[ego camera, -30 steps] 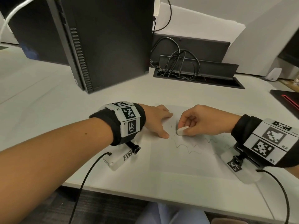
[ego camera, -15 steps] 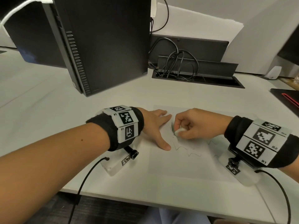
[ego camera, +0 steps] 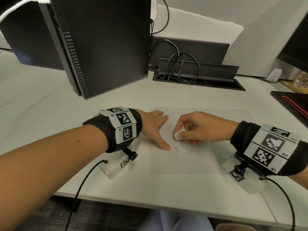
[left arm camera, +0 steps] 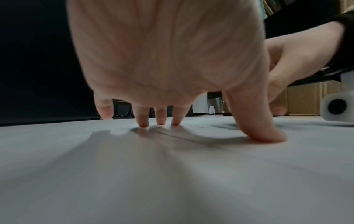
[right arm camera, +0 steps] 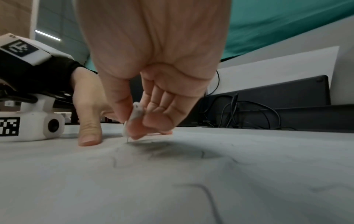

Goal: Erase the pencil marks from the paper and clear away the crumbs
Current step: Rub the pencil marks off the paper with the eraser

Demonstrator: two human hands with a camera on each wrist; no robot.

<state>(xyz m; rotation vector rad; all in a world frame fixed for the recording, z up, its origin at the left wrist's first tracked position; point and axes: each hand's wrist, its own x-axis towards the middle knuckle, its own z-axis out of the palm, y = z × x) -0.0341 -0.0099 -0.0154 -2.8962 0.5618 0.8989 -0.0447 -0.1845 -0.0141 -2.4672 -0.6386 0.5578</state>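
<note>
A white sheet of paper (ego camera: 186,165) lies flat on the white desk (ego camera: 41,114), with wavy pencil marks (ego camera: 188,150) across its upper half. My left hand (ego camera: 155,125) presses the paper's left part with straight, spread fingers (left arm camera: 142,121) and thumb (left arm camera: 266,133). My right hand (ego camera: 191,129) pinches a small white eraser (ego camera: 178,135) between thumb and fingers and holds its tip on the paper just right of the left thumb. In the right wrist view the eraser (right arm camera: 135,116) touches the sheet above the pencil marks (right arm camera: 208,195).
A black computer tower (ego camera: 101,44) stands behind the left hand. A cable tray (ego camera: 198,80) with black wires is sunk into the desk behind the paper. A black pad with a red stripe (ego camera: 293,104) lies at the right edge. The desk's front edge runs close below the paper.
The right hand with the eraser has slid a little back and forth over the marks beside the left thumb. The left hand has stayed pressed on the paper.
</note>
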